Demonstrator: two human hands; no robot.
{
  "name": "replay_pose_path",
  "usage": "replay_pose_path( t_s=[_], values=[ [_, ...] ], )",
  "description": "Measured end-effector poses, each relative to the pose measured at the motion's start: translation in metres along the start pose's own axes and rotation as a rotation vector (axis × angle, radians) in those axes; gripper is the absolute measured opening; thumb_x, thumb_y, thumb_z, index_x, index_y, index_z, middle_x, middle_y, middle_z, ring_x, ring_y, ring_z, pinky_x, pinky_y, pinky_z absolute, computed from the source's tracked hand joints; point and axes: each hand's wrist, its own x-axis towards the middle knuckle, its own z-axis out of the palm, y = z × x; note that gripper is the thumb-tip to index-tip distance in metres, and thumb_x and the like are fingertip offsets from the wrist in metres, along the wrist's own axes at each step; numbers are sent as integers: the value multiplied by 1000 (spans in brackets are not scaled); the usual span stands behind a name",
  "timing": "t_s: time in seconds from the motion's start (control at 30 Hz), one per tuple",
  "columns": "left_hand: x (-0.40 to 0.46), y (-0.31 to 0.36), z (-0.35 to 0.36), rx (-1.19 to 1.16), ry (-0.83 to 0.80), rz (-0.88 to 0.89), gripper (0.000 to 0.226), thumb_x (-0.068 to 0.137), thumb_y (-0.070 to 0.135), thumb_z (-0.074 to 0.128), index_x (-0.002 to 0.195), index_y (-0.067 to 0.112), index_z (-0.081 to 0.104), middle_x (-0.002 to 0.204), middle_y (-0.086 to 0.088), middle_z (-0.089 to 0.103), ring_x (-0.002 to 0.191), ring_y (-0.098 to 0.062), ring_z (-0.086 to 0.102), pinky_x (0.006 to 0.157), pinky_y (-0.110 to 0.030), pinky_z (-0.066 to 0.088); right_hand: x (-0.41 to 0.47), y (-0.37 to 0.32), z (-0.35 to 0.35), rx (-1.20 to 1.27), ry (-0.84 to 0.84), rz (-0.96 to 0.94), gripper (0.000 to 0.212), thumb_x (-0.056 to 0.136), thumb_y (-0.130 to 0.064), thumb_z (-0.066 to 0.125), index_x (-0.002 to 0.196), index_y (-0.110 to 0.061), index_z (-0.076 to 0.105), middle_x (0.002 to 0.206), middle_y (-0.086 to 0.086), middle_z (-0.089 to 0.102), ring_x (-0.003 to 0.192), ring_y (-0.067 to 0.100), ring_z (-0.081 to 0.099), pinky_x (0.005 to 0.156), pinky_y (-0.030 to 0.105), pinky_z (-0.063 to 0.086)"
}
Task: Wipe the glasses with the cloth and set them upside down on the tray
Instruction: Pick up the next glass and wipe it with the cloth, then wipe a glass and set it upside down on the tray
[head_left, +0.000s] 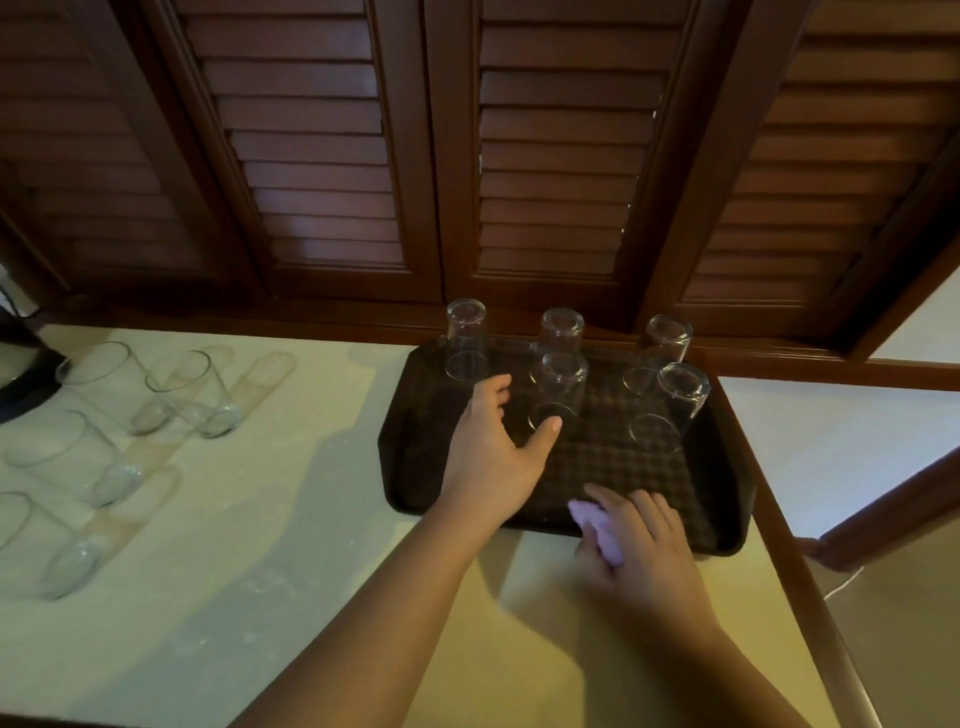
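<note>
Five glasses stand inverted on one dark tray: three in the back row, two nearer. At frame left, four upright glasses. One lilac cloth. Two hands.

Head cam, close, looks fwd/down over counter twd shutters.

Home or hotel pantry: louvred wooden doors, counter, glasses tray.
</note>
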Motion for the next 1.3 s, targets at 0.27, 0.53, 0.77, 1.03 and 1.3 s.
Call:
replay_pose_path(
  t_s=[0.27,0.53,0.77,1.03,1.3],
  values=[
    [-93,2,-97,-25,-51,-8,22,98,43,81,116,30,77,95,13,80,94,4,75,81,-10,56,54,-91,-13,264,269,41,22,83,-20,81,70,-12,64,74,-4,53,70,14,50,59,26,42],
    [-162,-29,-179,-111,171,-22,6,99,27,83,103,23,81,92,14,82,93,-5,79,87,-13,56,86,-207,22,1241,-346,703,23,99,-26,69,80,-15,75,79,12,75,75,27,69,72,42,50],
    [-188,-53,-238,-97,345,-67,6,98,26,82,95,30,79,87,18,80,89,-3,77,76,-7,51,101,-271,55,1668,-790,1050,29,95,-24,66,69,-12,60,74,9,51,66,28,54,79,40,46],
    [-166,-75,-299,-83,469,-92,6,98,25,81,93,26,79,87,18,80,87,-1,75,77,-8,51,128,-311,60,2017,-642,1098,45,91,-15,63,129,10,65,107,22,73,105,24,74,95,29,60],
    [-92,-69,-341,177,299,-11,22,99,47,77,114,32,74,101,16,79,101,-1,72,89,-25,60,126,-322,84,2039,-409,1027,21,112,-16,47,128,-14,61,92,19,68,83,31,73,74,56,63]
  ],
)
